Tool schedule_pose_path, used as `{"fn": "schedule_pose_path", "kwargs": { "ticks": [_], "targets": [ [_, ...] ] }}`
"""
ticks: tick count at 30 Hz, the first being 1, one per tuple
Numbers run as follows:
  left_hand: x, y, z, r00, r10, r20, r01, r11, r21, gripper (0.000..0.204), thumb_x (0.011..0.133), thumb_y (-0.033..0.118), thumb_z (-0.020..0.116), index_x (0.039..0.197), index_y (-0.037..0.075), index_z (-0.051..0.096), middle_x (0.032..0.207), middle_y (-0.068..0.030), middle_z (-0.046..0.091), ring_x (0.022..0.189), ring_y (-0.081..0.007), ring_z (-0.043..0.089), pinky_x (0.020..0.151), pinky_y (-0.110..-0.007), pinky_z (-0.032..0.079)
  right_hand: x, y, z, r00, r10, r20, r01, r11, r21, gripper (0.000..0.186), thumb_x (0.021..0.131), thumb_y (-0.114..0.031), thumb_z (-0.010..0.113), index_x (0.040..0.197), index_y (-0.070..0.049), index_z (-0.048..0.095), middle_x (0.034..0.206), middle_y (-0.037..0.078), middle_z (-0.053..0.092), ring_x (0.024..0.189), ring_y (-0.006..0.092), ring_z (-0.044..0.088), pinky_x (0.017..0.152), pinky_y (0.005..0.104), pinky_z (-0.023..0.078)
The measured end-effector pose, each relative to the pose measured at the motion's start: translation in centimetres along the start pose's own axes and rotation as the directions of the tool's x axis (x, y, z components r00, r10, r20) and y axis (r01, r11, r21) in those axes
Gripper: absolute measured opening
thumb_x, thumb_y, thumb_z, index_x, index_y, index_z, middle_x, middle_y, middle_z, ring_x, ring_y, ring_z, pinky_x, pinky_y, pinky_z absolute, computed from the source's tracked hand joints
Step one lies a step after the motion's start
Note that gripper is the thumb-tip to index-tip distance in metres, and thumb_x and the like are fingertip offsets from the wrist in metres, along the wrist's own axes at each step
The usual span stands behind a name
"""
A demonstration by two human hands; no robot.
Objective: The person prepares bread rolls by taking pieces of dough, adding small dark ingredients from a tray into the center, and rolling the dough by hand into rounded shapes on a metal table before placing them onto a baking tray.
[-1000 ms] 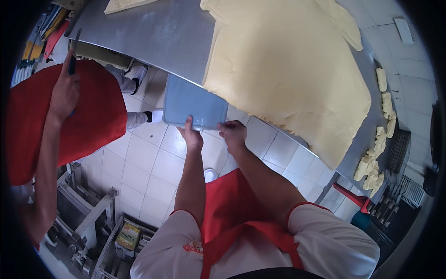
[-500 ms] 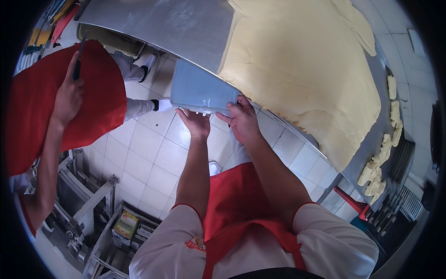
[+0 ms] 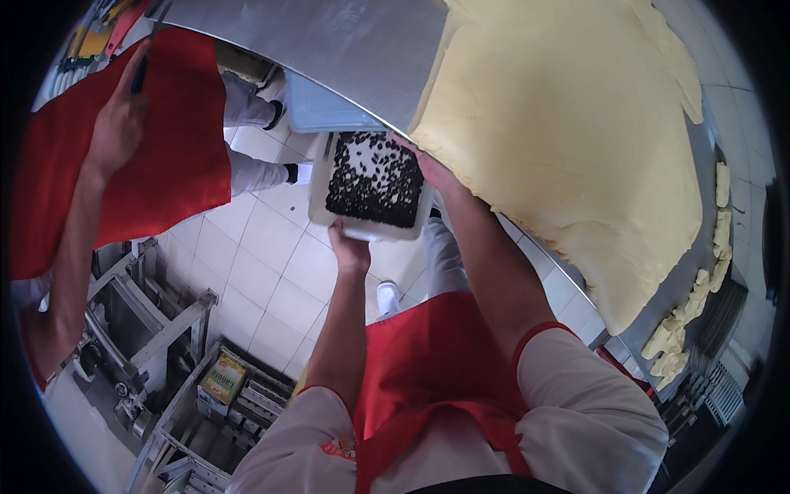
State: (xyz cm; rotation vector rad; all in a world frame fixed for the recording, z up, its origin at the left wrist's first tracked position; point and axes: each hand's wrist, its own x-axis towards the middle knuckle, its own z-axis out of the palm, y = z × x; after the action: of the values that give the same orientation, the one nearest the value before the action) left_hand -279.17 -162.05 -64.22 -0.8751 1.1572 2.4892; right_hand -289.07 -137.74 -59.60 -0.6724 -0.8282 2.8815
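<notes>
A white plastic tub (image 3: 319, 189) holds many small dark pieces, like raisins or chocolate chips (image 3: 374, 206), with its pale bottom showing through at the far end. My left hand (image 3: 350, 249) grips its near wall, thumb up over the rim. At the right side of the tub, my right hand (image 3: 429, 167) closes on the rim beside the table edge; some of its fingers are hidden. Beyond the tub, partly under the table, is a translucent blue lid or bin (image 3: 325, 105). A large sheet of yellow dough (image 3: 568, 156) hangs slightly over the table edge by my right forearm.
The steel table (image 3: 321, 33) runs across the far side, with dough strips (image 3: 679, 325) along its right. At left, a co-worker in a red apron (image 3: 177, 140) holds a dark-handled knife (image 3: 141, 74). A metal frame machine (image 3: 148, 329) and a yellow-green carton (image 3: 222, 379) stand lower left.
The blue lid or bin has left my hands and sits farther away, partly under the table. My hands now hold the white tub of dark pieces. The co-worker's knife hand has risen slightly in view.
</notes>
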Motion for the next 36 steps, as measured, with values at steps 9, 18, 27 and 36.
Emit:
{"fn": "schedule_pose_path", "kwargs": {
  "ticks": [9,18,27,36],
  "targets": [
    [-10.1,3.6,-14.0,0.990,0.017,-0.143,0.002,0.991,0.134,0.060,0.099,0.041,0.056,0.150,0.011,0.049,0.138,-0.0087,0.062,0.129,-0.0304,0.059,0.113,-0.050,0.046,-4.3,-0.5,-1.6,0.987,-0.046,-0.153,0.037,0.998,-0.060,0.040,0.110,-0.006,0.051,0.150,-0.003,0.048,0.151,0.017,0.057,0.141,0.0362,0.057,0.118,0.0640,0.048],
    [-22.2,5.2,-20.1,0.940,-0.016,-0.341,0.054,0.993,0.101,0.063,0.095,0.043,0.060,0.148,0.010,0.051,0.135,-0.0102,0.064,0.126,-0.0314,0.060,0.111,-0.050,0.046,3.3,-4.3,-5.0,0.942,-0.273,-0.195,0.231,0.949,-0.216,0.051,0.109,-0.015,0.058,0.156,-0.005,0.043,0.158,0.017,0.050,0.146,0.0362,0.051,0.122,0.0618,0.042],
    [-25.5,3.4,-20.7,0.933,0.007,-0.361,0.020,0.997,0.071,0.067,0.091,0.049,0.061,0.144,0.009,0.055,0.127,-0.0116,0.066,0.119,-0.0348,0.064,0.105,-0.054,0.051,10.9,-6.9,-4.8,0.946,-0.299,-0.126,0.256,0.926,-0.278,0.061,0.107,-0.023,0.063,0.161,-0.006,0.039,0.163,0.016,0.045,0.149,0.0364,0.048,0.124,0.0588,0.039],
    [-27.8,4.5,-22.5,0.990,0.027,-0.137,-0.027,1.000,0.001,0.062,0.086,0.048,0.071,0.132,0.008,0.061,0.117,-0.0099,0.068,0.112,-0.0333,0.067,0.101,-0.052,0.053,-8.0,-3.1,-8.5,0.978,-0.106,-0.179,0.010,0.883,-0.470,0.077,0.105,-0.031,0.071,0.167,-0.006,0.032,0.171,0.016,0.037,0.151,0.0370,0.047,0.127,0.0525,0.037]
  ]
}}
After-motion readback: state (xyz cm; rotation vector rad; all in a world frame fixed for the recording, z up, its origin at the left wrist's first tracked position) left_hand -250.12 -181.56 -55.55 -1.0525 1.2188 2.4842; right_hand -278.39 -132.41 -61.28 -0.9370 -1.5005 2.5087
